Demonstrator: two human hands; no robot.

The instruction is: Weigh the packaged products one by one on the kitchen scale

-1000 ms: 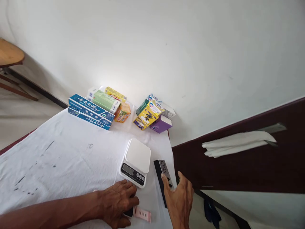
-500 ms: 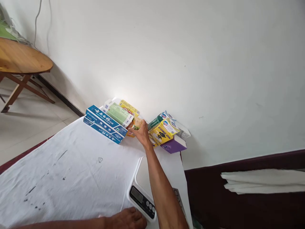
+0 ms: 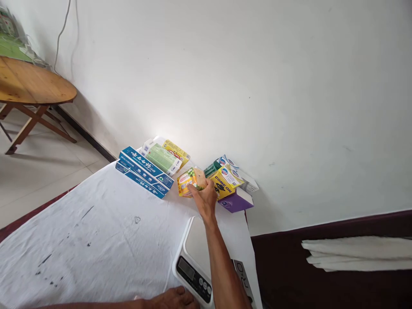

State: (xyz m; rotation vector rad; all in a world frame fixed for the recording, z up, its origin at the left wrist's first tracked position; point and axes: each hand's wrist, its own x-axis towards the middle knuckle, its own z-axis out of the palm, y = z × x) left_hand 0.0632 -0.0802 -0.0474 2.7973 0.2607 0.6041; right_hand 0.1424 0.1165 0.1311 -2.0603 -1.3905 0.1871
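Note:
My right hand (image 3: pixel 207 196) is closed around a small yellow-and-orange food box (image 3: pixel 187 180) with a picture on its front, between the two groups of boxes. Near the front edge, my left hand (image 3: pixel 175 298) rests on the cloth beside a white digital kitchen scale (image 3: pixel 195 274), its fingers loosely curled and partly cut off by the frame. Just left of the held box lie blue toothpaste boxes (image 3: pixel 146 167), one on another. To the right of my right hand are a yellow box (image 3: pixel 225 182) and a purple box (image 3: pixel 236 201).
Behind the toothpaste sit a green-and-white box (image 3: pixel 162 158) and another yellow box (image 3: pixel 177 150). A dark printed box (image 3: pixel 241 277) lies right of the scale, partly behind my forearm. The white-clothed table (image 3: pixel 106 240) meets a white wall (image 3: pixel 257 86). A round wooden table (image 3: pixel 35 81) stands left.
My right hand has drawn the food box toward me, away from the toothpaste boxes, so more of its front shows. My left hand has stayed by the scale. The view has shifted slightly.

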